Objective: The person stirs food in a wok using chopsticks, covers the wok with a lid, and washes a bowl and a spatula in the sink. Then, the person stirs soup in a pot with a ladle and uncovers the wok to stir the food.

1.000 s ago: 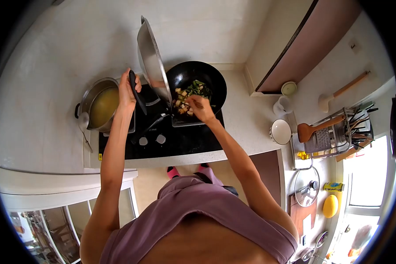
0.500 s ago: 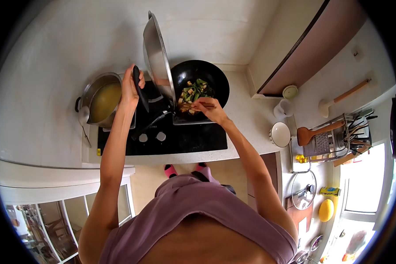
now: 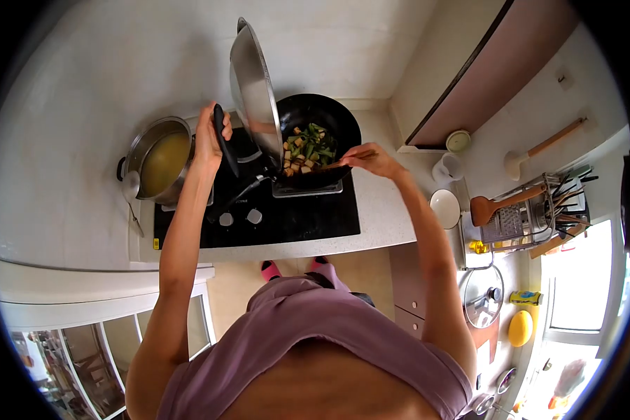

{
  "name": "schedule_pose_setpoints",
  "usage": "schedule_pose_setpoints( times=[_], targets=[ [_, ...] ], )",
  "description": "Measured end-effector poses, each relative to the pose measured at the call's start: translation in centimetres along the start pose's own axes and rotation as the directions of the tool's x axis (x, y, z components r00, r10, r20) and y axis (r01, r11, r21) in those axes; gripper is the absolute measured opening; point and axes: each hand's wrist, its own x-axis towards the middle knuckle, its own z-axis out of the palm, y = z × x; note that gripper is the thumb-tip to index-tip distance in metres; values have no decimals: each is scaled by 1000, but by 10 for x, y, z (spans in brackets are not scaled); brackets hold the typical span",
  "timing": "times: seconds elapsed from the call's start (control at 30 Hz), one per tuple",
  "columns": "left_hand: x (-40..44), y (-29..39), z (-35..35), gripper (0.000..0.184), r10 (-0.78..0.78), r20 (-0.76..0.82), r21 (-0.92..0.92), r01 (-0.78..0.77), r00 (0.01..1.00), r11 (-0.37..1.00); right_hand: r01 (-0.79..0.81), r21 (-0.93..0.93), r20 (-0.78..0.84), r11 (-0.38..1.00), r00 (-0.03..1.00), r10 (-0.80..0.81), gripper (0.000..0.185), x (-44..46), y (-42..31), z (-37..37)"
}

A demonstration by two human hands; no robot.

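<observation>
My left hand point(image 3: 208, 136) is closed round the black handle of a large metal lid point(image 3: 254, 84), which it holds upright at the left side of a black wok point(image 3: 315, 108). Green vegetables and pale cubes point(image 3: 308, 148) lie in the wok. At the wok's right rim, my right hand point(image 3: 371, 159) grips a wooden utensil point(image 3: 336, 166) whose far end reaches down to the food. The exact shape of that utensil is hard to make out.
A pot of yellowish liquid point(image 3: 166, 164) stands on the left of the black stove point(image 3: 287, 227), with a ladle point(image 3: 131, 187) beside it. On the right are a white bowl point(image 3: 444, 208), a white cup point(image 3: 449, 168), a utensil rack point(image 3: 532, 210) and a glass lid point(image 3: 481, 297).
My right hand has moved right, from over the food to the wok's right rim, still holding the wooden utensil. The lid and my left hand have shifted slightly right in view.
</observation>
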Motion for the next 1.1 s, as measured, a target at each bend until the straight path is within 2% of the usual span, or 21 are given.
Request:
schedule_pose_setpoints(
  times=[0.13,0.2,0.23,0.33,0.37,0.4,0.47,0.53,0.6,0.63,0.77,0.83,0.87,0.9,0.97,1.03,1.1],
  targets=[
    [0,0,0,34,-5,-2,34,6,1000,999,-108,-52,-66,993,992,104,15,-11,-27,-30],
    [3,-3,-2,35,-14,0,23,14,1000,1000,-97,-185,-107,978,991,78,17,-4,-9,-31],
    [5,-4,-1,37,-14,6,12,14,1000,1000,6,-198,-151,980,988,-37,18,1,-5,-15],
    [3,-2,15,39,-19,-10,21,19,1000,1000,-38,-190,-217,981,976,-4,18,10,-16,-1],
    [3,-2,14,39,-15,-9,24,15,1000,1000,-52,-100,-265,994,964,23,16,8,-24,-3],
    [4,-3,12,39,-22,-9,35,22,1000,999,-48,-100,-264,994,964,20,16,8,-25,-7],
    [6,-4,13,40,-24,-5,45,24,1000,999,-57,-267,-378,962,924,-50,15,10,-26,-20],
    [7,-4,15,43,-45,1,67,44,999,997,-42,-315,-392,948,916,-89,14,19,-17,-15],
    [2,-4,23,44,-31,-19,81,33,999,996,39,-356,-254,933,957,-137,15,27,-6,-12],
    [2,-2,27,45,-16,-47,87,20,999,996,12,-338,-329,941,935,-131,16,30,-3,-13],
    [10,-3,12,44,-63,6,119,62,998,991,26,-280,-403,960,904,-142,15,51,24,-15],
    [8,-6,17,44,-40,2,86,40,999,996,238,-339,-233,910,916,-326,14,71,43,0],
    [8,-5,18,44,-16,-11,50,17,1000,999,276,-309,-197,910,918,-345,13,75,38,9],
    [6,-5,16,36,-28,28,42,27,999,999,252,-343,-213,905,918,-336,12,76,32,10],
    [6,0,17,36,-7,11,47,7,1000,999,235,-370,-220,899,918,-331,12,83,32,5],
    [1,-2,17,34,8,-26,46,-7,1000,999,198,-361,-348,912,878,-328,12,85,32,-9],
    [0,-3,16,34,21,-34,54,-19,999,998,211,-289,-301,934,906,-298,12,91,36,-6]
  ],
)
